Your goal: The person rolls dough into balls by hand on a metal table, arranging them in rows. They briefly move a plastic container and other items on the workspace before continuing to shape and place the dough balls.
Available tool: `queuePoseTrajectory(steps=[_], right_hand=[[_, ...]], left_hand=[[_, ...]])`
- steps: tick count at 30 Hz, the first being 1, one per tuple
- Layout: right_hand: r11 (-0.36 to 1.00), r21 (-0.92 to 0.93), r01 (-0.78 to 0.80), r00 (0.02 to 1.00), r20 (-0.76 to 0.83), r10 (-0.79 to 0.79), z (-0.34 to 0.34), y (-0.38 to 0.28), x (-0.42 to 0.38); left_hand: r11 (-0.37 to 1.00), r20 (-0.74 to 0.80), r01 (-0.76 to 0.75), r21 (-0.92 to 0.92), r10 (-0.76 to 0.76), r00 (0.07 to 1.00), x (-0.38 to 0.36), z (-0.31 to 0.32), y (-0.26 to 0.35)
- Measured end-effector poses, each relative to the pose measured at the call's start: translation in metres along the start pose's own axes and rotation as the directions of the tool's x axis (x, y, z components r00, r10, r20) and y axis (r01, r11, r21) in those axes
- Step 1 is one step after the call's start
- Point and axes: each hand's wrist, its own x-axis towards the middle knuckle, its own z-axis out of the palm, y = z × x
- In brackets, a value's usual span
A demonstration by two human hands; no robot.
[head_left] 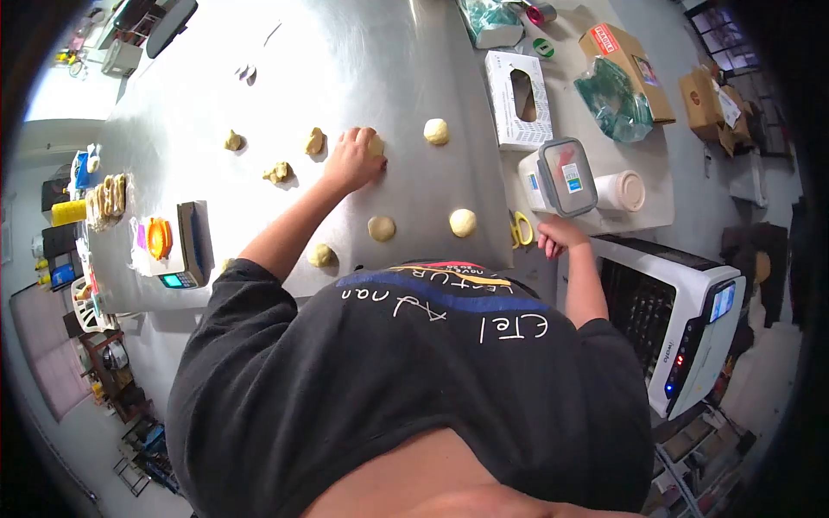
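My left hand (352, 162) is cupped over a piece of dough (376, 145) on the steel tabletop (199, 95), with its fingers curled round it and part of the dough hidden. To its right lie two smooth pale dough balls (436, 131). Nearer my body are a flatter, darker round of dough (382, 228) and another dough ball (321, 255). Several rough dough lumps (278, 173) lie to the left. My right hand (563, 236) hangs by the right table edge with loosely bent fingers, nothing visible in it, beside yellow-handled scissors (521, 229) and below a lidded plastic container (566, 177).
A digital scale (180, 278) with an orange item on it stands at the left. On the right-hand table are a white glove-type box (520, 99), a white tub (622, 192), a green plastic bag (615, 102) and a cardboard box (629, 65). A white-and-black appliance (678, 324) stands by my right side.
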Motion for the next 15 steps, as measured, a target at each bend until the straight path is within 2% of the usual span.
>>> queuePoseTrajectory(steps=[1, 2, 4, 6, 8, 10, 12, 13, 14, 15], right_hand=[[1.000, 0.005, 0.002, 1.000, 0.004, -0.002, -0.001, -0.001, 0.000], [1.000, -0.011, -0.007, 1.000, 0.025, 0.007, -0.002, -0.001, 0.000], [1.000, -0.021, -0.014, 0.999, 0.044, 0.015, -0.002, -0.002, 0.000], [0.998, -0.055, -0.017, 0.998, 0.058, 0.020, -0.003, -0.003, 0.000], [0.999, -0.037, -0.040, 0.998, 0.044, 0.041, -0.002, -0.003, -0.001], [0.998, -0.019, -0.062, 0.998, 0.024, 0.063, -0.004, -0.005, -0.004], [0.998, -0.053, -0.032, 0.999, 0.009, 0.032, -0.002, -0.004, -0.002], [0.998, -0.050, -0.034, 0.999, 0.006, 0.034, 0.001, -0.003, -0.001], [0.999, -0.014, -0.046, 0.999, 0.024, 0.047, 0.002, -0.002, -0.001], [0.998, 0.025, -0.056, 0.998, 0.029, 0.055, -0.002, 0.003, 0.004]], left_hand=[[0.967, -0.120, -0.172, 0.186, 0.196, 0.973, -0.005, -0.003, -0.003], [0.872, -0.195, -0.307, 0.382, 0.401, 0.895, -0.008, -0.005, -0.005], [0.855, -0.189, -0.331, 0.398, 0.430, 0.883, -0.005, -0.001, -0.004], [0.781, -0.173, -0.531, 0.330, 0.603, 0.779, 0.005, 0.011, -0.009], [0.797, -0.181, -0.530, 0.291, 0.590, 0.787, 0.012, 0.021, -0.010], [0.903, -0.209, -0.411, 0.126, 0.429, 0.879, 0.019, 0.024, -0.010], [0.886, -0.249, -0.438, 0.151, 0.462, 0.851, 0.023, 0.022, -0.006], [0.895, -0.262, -0.434, 0.102, 0.445, 0.856, 0.025, 0.020, -0.006], [0.899, -0.279, -0.435, 0.053, 0.432, 0.858, 0.029, 0.017, -0.004], [0.899, -0.293, -0.429, 0.085, 0.434, 0.852, 0.033, 0.016, -0.003]])
